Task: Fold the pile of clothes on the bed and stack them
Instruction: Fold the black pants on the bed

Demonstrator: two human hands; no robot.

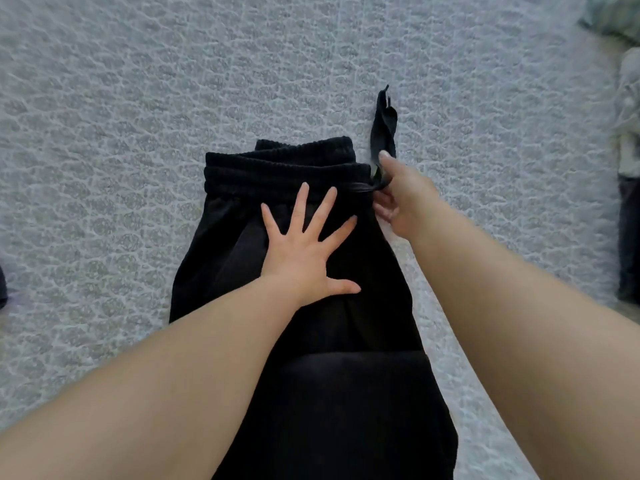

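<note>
Head cam: one pair of black pants (242, 258) lies flat on the grey bedspread (138, 98), waistband away from me, legs doubled over each other. My left hand (304, 251) presses on it with fingers spread flat. My right hand (398, 199) sits at the waistband's right end, pinching the drawstring (382, 129), I think. The fabric looks soft, floppy and light, so I'd grab it by the thick elastic waistband. A few other clothes (628, 233) sit at the right edge, too cut off to count.
</note>
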